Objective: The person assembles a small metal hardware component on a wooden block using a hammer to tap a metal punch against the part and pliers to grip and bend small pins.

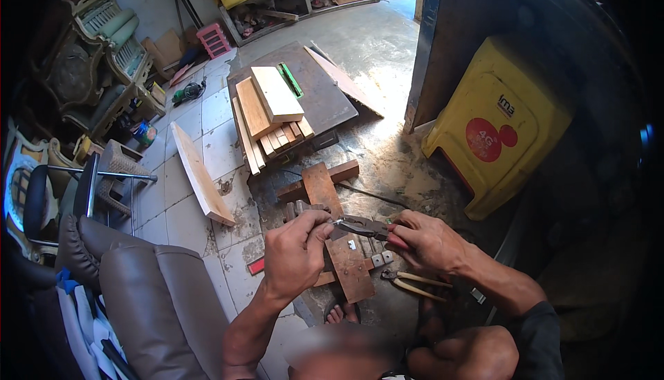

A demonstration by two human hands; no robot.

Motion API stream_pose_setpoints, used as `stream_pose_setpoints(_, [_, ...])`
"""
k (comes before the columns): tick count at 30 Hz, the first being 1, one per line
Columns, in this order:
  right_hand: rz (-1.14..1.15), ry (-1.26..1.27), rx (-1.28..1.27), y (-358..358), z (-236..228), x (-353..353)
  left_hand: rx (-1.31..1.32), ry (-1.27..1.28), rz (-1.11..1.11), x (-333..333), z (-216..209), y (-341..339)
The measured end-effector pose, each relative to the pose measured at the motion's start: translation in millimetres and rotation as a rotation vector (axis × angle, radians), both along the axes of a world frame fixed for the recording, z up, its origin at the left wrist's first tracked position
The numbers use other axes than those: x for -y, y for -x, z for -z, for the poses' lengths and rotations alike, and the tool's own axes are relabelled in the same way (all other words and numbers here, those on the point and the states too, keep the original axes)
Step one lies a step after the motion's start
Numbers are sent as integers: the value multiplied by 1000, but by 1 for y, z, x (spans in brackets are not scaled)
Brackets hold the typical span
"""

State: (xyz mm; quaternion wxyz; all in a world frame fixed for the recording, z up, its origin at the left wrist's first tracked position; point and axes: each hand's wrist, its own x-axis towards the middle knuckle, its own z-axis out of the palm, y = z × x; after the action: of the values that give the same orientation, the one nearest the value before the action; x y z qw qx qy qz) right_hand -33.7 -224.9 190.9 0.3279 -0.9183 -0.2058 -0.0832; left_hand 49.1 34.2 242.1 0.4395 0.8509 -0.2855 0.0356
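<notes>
My right hand (432,238) is wrapped round the red handles of a pair of pliers (363,226). Its dark jaws point left, at a small shiny metal piece (337,221). Between thumb and fingertips, my left hand (297,248) pinches that piece; its exact kind is too small to make out. Beneath both hands stands a low brown work stand (354,280) with crossing bars, a small white bit (351,244) lying on it. On the floor by its right side, close below my right hand, lies a second pair of pliers (422,283) with yellow handles.
Ahead, wooden boards (277,94) and strips are stacked on a low dark table (325,103). A yellow plastic stool (512,103) leans at the right. Brown padded seating (159,304) fills the lower left. One loose plank (200,176) stands on the tiles, near a green power tool (189,92).
</notes>
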Motion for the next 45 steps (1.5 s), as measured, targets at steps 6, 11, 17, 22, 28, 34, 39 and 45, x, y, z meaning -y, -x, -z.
stream_pose_setpoints(6, [-25,94,130,-12,2,10,-94,27,52,-2,-2,-6])
stream_pose_setpoints(11, [20,99,158,-13,-9,7,45,-19,20,-3,-3,-10])
stream_pose_setpoints(17, [78,4,-91,0,-39,2,368,-129,5,-6,6,-15])
stream_pose_setpoints(22, [16,-206,-857,7,-72,-11,582,-269,-10,-9,13,-13])
stream_pose_setpoints(28, [83,-475,-1029,12,-58,-26,774,-309,65,-5,10,-11])
stream_pose_setpoints(34, [94,-580,-1132,12,-62,-30,898,-352,99,-8,18,-14])
stream_pose_setpoints(39, [131,-588,-1178,11,-72,-33,915,-374,113,-8,17,-10])
stream_pose_setpoints(45, [88,-575,-992,18,-41,-38,872,-338,110,-3,17,-9])
